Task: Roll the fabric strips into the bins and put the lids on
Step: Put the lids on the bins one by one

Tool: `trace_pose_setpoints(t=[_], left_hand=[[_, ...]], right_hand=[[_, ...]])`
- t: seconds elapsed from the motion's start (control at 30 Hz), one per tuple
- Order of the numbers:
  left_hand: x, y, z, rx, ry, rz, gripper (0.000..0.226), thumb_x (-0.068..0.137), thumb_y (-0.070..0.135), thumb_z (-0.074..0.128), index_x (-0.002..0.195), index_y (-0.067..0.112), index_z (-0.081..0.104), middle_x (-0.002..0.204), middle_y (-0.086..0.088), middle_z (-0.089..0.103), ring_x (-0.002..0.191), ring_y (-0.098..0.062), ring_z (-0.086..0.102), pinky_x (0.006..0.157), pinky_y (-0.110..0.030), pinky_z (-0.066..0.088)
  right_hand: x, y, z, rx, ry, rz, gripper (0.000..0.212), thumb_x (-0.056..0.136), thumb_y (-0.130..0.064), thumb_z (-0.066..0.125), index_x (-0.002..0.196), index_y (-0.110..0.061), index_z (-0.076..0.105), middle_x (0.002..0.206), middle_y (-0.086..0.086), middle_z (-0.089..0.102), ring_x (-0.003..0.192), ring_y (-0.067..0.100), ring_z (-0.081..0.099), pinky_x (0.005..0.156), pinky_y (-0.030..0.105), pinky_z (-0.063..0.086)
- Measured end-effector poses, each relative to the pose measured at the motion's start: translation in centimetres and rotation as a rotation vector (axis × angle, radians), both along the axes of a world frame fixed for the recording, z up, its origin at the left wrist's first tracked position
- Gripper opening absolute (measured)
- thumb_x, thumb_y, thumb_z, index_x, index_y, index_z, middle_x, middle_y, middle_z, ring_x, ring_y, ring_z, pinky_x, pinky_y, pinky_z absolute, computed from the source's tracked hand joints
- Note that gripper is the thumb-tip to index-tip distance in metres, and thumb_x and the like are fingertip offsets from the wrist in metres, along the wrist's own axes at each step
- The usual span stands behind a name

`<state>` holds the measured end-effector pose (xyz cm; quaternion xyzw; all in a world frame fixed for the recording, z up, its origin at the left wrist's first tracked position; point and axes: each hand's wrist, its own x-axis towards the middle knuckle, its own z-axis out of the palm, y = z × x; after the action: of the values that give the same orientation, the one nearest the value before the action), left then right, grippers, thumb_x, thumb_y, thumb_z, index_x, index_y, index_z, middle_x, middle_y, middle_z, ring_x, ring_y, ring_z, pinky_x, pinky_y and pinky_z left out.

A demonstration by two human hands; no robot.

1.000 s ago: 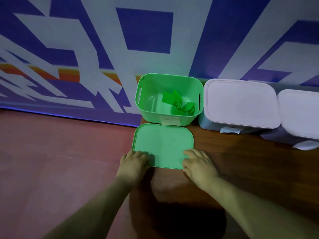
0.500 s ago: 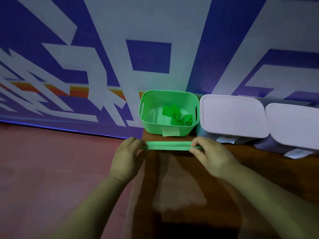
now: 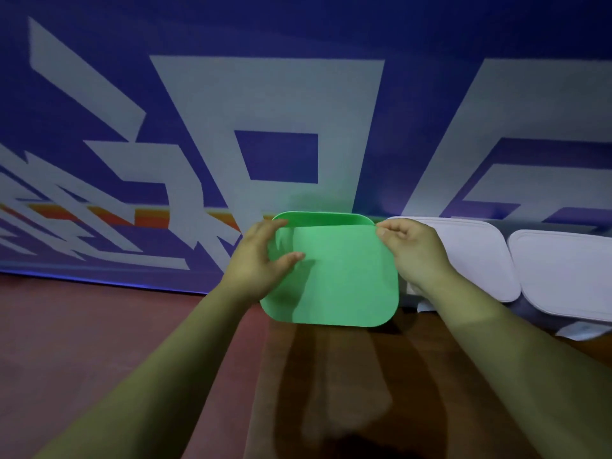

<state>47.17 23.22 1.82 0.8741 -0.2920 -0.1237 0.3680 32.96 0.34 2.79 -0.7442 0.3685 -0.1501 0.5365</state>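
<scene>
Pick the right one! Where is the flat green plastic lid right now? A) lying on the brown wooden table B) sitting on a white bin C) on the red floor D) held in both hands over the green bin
D: the left hand and right hand grip the sides of the flat green plastic lid, tilted over the green plastic bin, whose back rim peeks out behind it.

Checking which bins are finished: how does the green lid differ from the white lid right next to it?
The green lid is held in the air by the left hand and right hand, tilted over the green bin; the white lid lies flat, seated on its bin. The green lid is bright green, the white lid pale. Hands grip the green lid's side edges; nothing touches the white lid. Both are rounded rectangles of similar size.
</scene>
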Motion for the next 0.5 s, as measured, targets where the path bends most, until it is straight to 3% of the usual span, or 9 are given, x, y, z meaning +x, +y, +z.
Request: trace_pose_setpoints(t=[0.1,0.2,0.3,0.4,0.5], left_hand=[[0.9,0.5,-1.8,0.13,0.036,-0.138,0.092,0.072,0.063,0.074,0.149,0.046,0.026,0.158,0.01,0.023,0.141,-0.02,0.033,0.113,-0.048,0.038],[1.4,1.1,-3.6,0.263,0.001,-0.281,0.11,0.06,0.079,0.07,0.15,0.055,0.01,0.164,0.014,0.001,0.15,-0.024,0.013,0.117,-0.055,0.029],[1.9,0.8,-4.8,0.397,-0.076,-0.334,0.115,0.059,0.08,0.069,0.151,0.054,0.005,0.165,0.01,-0.007,0.152,-0.029,0.0,0.119,-0.058,0.021],[2.4,0.3,-5.5,0.448,-0.128,-0.284,0.105,0.07,0.071,0.07,0.152,0.051,0.008,0.166,0.006,-0.005,0.152,-0.031,0.001,0.121,-0.056,0.02],[2.5,0.0,-6.2,0.431,-0.152,-0.244,0.097,0.074,0.068,0.068,0.152,0.05,0.012,0.166,0.003,0.001,0.15,-0.031,0.005,0.121,-0.055,0.02]], right_hand=[[2.2,-1.3,-1.4,0.127,0.003,-0.056,0.011,0.094,-0.023,0.063,0.096,-0.024,0.074,0.094,-0.007,0.075,0.09,0.015,0.071,0.084,0.036,0.059],[3.8,-2.2,-2.6,0.201,0.008,-0.126,0.013,0.096,-0.024,0.061,0.098,-0.024,0.073,0.095,-0.006,0.075,0.092,0.017,0.071,0.082,0.034,0.058],[5.2,-2.8,-3.5,0.209,0.021,-0.206,0.014,0.095,-0.025,0.061,0.102,-0.024,0.073,0.099,-0.007,0.073,0.095,0.017,0.069,0.084,0.034,0.058],[6.1,-2.7,-4.5,0.093,0.064,-0.169,0.019,0.094,-0.028,0.062,0.108,-0.023,0.073,0.106,-0.008,0.072,0.102,0.016,0.066,0.091,0.032,0.054],[6.0,-2.3,-5.1,-0.165,0.172,-0.009,0.038,0.091,-0.033,0.065,0.127,-0.02,0.063,0.127,-0.004,0.062,0.116,0.017,0.057,0.1,0.03,0.045]])
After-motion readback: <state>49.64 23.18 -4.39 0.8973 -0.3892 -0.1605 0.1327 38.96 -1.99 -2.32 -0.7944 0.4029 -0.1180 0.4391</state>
